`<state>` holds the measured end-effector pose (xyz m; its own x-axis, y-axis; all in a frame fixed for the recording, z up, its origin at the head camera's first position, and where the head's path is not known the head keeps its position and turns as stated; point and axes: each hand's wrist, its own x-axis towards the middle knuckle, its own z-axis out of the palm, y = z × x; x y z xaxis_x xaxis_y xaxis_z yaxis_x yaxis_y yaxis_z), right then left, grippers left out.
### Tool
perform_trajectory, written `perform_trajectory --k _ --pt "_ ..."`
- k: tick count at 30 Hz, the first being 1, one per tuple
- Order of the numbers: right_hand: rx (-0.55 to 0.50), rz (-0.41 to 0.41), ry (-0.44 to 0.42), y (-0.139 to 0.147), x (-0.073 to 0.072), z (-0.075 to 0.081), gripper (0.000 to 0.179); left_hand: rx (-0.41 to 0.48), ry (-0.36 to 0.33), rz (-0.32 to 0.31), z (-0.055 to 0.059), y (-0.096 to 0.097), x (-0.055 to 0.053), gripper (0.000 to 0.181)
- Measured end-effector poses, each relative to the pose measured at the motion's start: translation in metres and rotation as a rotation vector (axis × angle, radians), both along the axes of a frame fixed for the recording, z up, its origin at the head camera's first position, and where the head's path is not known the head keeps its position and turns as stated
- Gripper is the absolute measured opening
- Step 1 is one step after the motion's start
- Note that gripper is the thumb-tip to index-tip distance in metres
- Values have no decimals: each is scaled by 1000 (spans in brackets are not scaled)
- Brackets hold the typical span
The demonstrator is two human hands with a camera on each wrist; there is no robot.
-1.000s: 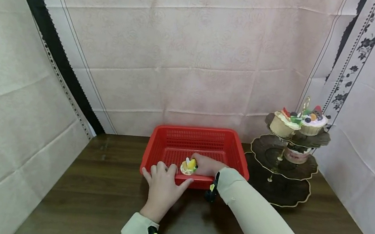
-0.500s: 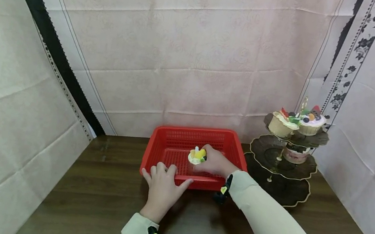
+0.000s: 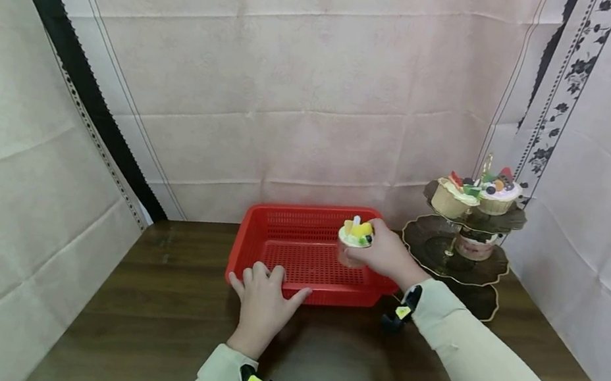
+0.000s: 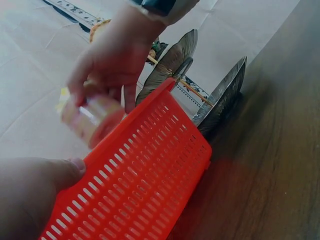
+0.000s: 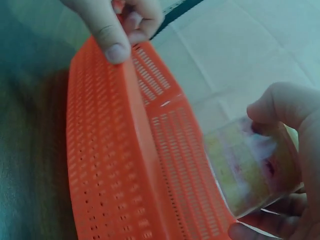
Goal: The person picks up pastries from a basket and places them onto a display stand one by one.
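Observation:
My right hand (image 3: 390, 252) holds a clear dessert cup (image 3: 353, 245) over the right part of the red plastic basket (image 3: 348, 297). Yellow fruit, green bits and a white stick top the cup. Its side shows pale yellow and pink layers in the right wrist view, with the thumb on one side and fingers on the other. My left hand (image 3: 265, 304) grips the basket's front rim, its thumb (image 5: 116, 52) outside the wall and the other fingers over the edge.
A three-tier dark cake stand (image 3: 430, 237) with gold edges stands right of the basket. Two fruit-topped cupcakes (image 3: 451, 199) sit on its top tier, and another dessert cup (image 3: 474, 247) on the middle one. Cloth walls surround the wooden table (image 3: 171, 316).
My right hand has lifted the dessert cup from the front of the basket and carried it right and away from me. The left hand has stayed on the rim.

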<state>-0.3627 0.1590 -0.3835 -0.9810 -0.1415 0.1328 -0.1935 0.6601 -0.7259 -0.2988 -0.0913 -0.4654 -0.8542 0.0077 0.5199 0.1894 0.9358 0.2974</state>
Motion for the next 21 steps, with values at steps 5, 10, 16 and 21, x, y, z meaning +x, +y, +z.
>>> perform_trajectory --k 5,10,16,21 --pt "-6 -69 51 26 7 7 81 9 6 -10 -2 -1 -1 56" --pt "-26 -152 65 53 18 13 87 8 10 -13 -2 -1 -1 56" --pt "-45 -224 81 74 30 19 88 -3 20 -19 -1 -1 0 57" --pt "-61 -252 101 85 32 17 88 -9 17 -10 0 -1 1 58"
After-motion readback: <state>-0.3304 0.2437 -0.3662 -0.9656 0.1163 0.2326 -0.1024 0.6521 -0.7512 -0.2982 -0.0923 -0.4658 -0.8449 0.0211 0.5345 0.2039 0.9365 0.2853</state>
